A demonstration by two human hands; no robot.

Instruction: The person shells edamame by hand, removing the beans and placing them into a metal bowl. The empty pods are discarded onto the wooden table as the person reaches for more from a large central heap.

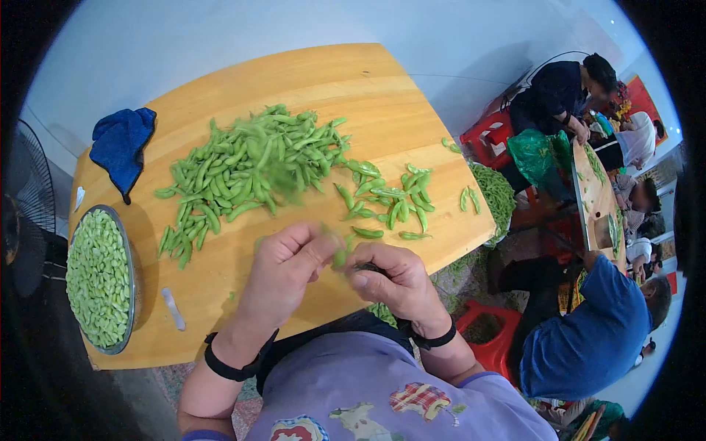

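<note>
Over the front part of the wooden table point(243, 272), my left hand point(290, 268) is closed, its fingertips pinched on a blurred green pod point(341, 254). My right hand point(393, 283) curls closed just beside it, with a small dark object point(368, 267) at its thumb and the pod at its fingertips. Beyond my hands lies a big heap of green pods point(235, 165). A looser group of pods point(397, 195) spreads to its right. At the table's left edge a metal bowl point(131, 294) is full of shelled green beans point(97, 279).
A blue cloth point(121, 147) and a pale strip point(173, 309) lie on the table. On the far left stands a fan point(33, 176). Right of the table are a container of pods point(491, 192), a red stool point(489, 334) and several people around another table point(599, 202).
</note>
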